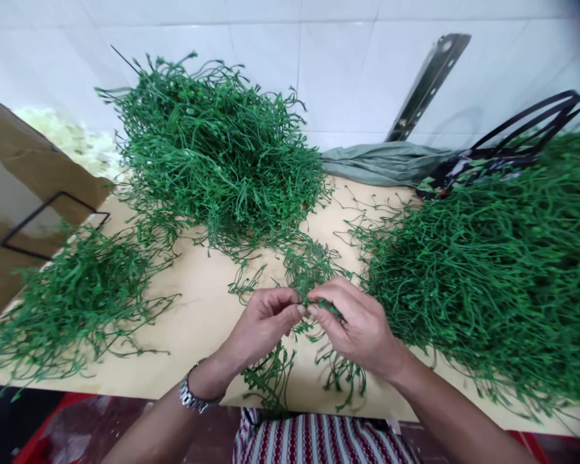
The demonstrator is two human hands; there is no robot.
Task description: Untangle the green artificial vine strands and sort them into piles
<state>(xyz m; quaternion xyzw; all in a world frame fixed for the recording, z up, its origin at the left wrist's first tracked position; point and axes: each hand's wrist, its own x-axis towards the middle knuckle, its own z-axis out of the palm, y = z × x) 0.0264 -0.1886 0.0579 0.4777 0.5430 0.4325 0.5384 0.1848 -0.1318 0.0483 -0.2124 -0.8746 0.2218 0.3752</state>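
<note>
Close together at the middle of the table, both my hands pinch thin green artificial stems. My left hand [270, 319], with a metal watch on its wrist, has thumb and forefinger closed at the stems' joint. Facing it, my right hand [355, 319] pinches the same spot, its fingers curled over more green strands. The exact piece between the fingertips is partly hidden. A small tangle of green stems [312, 261] lies just beyond the fingertips. Loose stems [270, 377] lie below my left hand, and another bunch [345, 374] spreads below my right.
A tall heap of green stems [217, 148] stands at the back, a wide one [493, 270] at right, and a smaller pile [87, 290] at left. A cardboard box [33, 167], a grey-green cloth [386, 162], black handles [531, 122] and a metal slotted bar [430, 87] border the table.
</note>
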